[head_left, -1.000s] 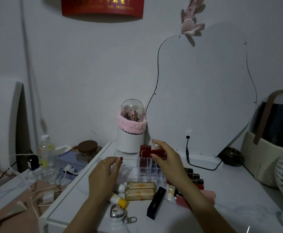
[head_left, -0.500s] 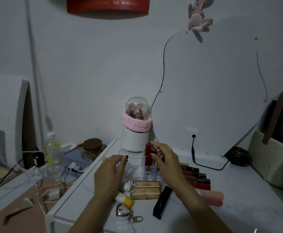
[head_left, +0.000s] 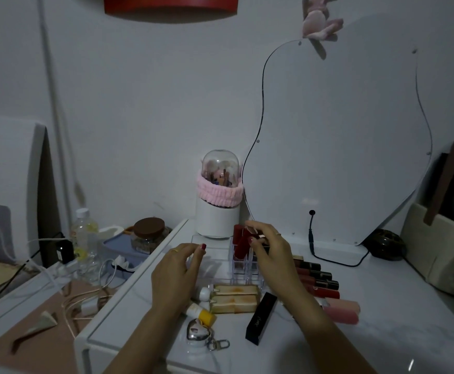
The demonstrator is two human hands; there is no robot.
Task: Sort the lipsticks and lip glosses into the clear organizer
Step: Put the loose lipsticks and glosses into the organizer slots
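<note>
Head view: right hand (head_left: 270, 249) over clear organizer (head_left: 221, 261); left hand (head_left: 177, 273) at its front edge.

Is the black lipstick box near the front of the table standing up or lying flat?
Lying flat. The black lipstick box rests lengthwise on the white table, angled, outside the clear organizer.

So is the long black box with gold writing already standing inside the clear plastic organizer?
No, the long black box with gold writing lies flat on the white tabletop, in front of the clear plastic organizer.
</note>
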